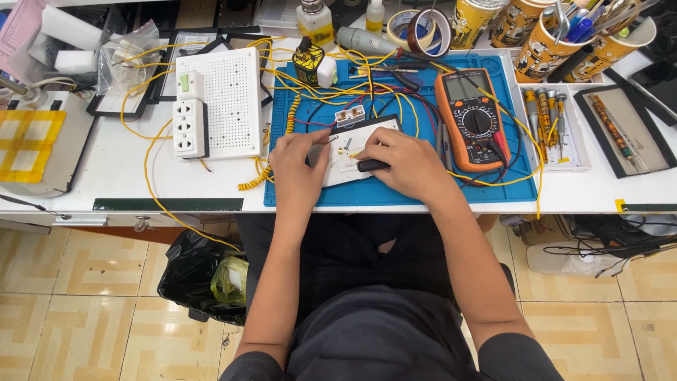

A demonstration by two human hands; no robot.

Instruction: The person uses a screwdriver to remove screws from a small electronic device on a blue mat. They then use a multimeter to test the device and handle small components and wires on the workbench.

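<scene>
A long white counter (106, 169) is spanning twelve o'clock, while beige patterned floor tiles (77, 317) are gleaming under even light below.

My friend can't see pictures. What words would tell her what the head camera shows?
A seated person's left hand steadies a small white plate on a blue mat, while the right hand holds a black-handled tool to it. An orange multimeter, yellow wires and a white socket board lie around them on the white bench.
</scene>
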